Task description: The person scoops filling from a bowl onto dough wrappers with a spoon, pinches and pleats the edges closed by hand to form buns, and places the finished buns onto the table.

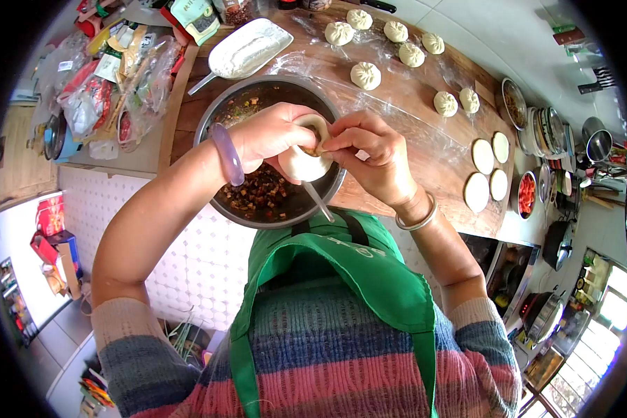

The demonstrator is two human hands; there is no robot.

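Shaping a filled bun at a wooden tabletop (397, 132). Centre of the frame: a partly pleated bun (304, 167) sits between both hands, above a metal mixing bowl (320, 93). The left-hand grip (268, 132) is curled around the bun, cradling it; the right-hand grip (380, 157) is closed on the dough edge, thumb and fingertips pinching the rim beside the opening. Inside the mixing bowl lies a chopped brown filling (261, 195), its pieces ranging from dark to orange; a spoon handle (320, 202) projects over the near rim.

Upper left of centre: a white scoop (283, 42) holds loose flour (240, 52), its handle pointing to the lower left. Behind it, at the top edge, a clear-sided package (237, 10) contains small reddish-brown pieces, too small to identify.

Top centre to upper right: I count eight pleated buns (365, 76) standing on the floured wood. Right of centre: four flat dough rounds (476, 192), lying close together. Along the right end, a small bowl (506, 89) carries brownish contents I cannot identify; lower down, another bowl (515, 200) holds red chopped pieces (527, 191).
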